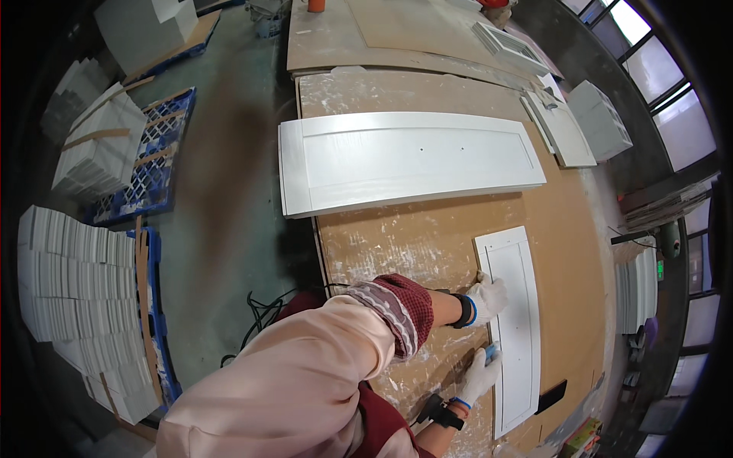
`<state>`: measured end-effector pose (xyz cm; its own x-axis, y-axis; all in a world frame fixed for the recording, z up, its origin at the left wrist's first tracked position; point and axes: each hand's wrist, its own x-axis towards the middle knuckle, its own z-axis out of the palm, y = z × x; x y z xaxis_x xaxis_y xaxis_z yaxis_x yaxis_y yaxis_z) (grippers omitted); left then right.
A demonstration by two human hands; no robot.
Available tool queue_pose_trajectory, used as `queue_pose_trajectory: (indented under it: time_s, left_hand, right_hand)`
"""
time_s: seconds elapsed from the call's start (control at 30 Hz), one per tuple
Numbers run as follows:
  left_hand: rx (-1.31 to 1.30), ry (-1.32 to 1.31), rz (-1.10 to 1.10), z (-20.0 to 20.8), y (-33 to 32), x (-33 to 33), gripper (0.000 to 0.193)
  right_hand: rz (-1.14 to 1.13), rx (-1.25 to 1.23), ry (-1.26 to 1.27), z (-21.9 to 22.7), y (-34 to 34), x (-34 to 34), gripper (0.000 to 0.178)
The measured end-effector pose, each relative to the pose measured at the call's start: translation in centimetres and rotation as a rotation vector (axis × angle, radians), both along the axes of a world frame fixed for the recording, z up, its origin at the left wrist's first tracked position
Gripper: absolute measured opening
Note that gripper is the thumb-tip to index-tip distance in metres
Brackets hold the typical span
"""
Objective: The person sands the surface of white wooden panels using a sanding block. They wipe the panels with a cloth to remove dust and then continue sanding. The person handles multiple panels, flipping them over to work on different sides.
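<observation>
A small white door panel (515, 328) lies flat on the brown, paint-flecked workbench (427, 244), near its right side. My left hand (489, 298), in a white glove with a dark wrist strap, grips the panel's left edge. Just below it my right hand (479, 375), also gloved, is closed on a small blue block (491, 353) that touches the same edge of the panel. My left forearm, in a pink sleeve with a red patterned cuff, reaches in from the lower left.
A long white door panel (412, 160) lies across the bench farther back. More white panels (565, 130) sit at the back right. Stacks of white panels (84, 298) stand on blue pallets on the left floor. Cables (259, 313) trail beside the bench. A black object (551, 397) lies beside the small panel.
</observation>
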<state>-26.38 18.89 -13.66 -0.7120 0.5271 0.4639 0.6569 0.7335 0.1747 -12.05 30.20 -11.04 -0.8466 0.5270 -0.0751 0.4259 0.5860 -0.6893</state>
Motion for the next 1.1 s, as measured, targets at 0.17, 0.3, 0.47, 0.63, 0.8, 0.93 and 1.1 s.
queue_pose_trajectory:
  time_s: [0.17, 0.3, 0.47, 0.63, 0.8, 0.93, 1.1]
  left_hand:
    - [-0.085, -0.151, 0.021, 0.6, 0.5, -0.4, 0.018]
    - [-0.118, -0.293, 0.001, 2.0, -0.1, 1.0, 0.016]
    - [-0.181, -0.394, -0.107, 3.8, -3.8, 5.3, 0.015]
    - [-0.23, -0.507, -0.136, 5.0, -8.5, 10.8, 0.011]
    - [-0.183, -0.624, -0.129, 3.4, -12.1, 14.9, 0.018]
    - [-0.133, -0.798, -0.328, 8.5, -19.0, 16.8, 0.031]
    - [0.43, -1.013, -0.309, 13.1, -31.3, 17.6, 0.043]
  right_hand:
    - [-0.105, -0.879, 0.264, 1.9, -0.4, 3.1, 0.032]
    - [-0.081, -0.876, 0.457, 5.1, -3.4, 3.7, 0.037]
    - [0.026, -0.969, 0.54, 8.6, -6.2, 5.0, 0.051]
    - [0.158, -0.995, 0.444, 8.8, -8.2, 7.2, 0.07]
    - [0.205, -1.104, 0.289, 7.8, -11.1, 9.3, 0.067]
    - [0.248, -1.325, 0.165, 7.9, -13.2, 10.4, 0.06]
    - [0.31, -1.115, 0.1, 8.0, -15.9, 10.8, 0.056]
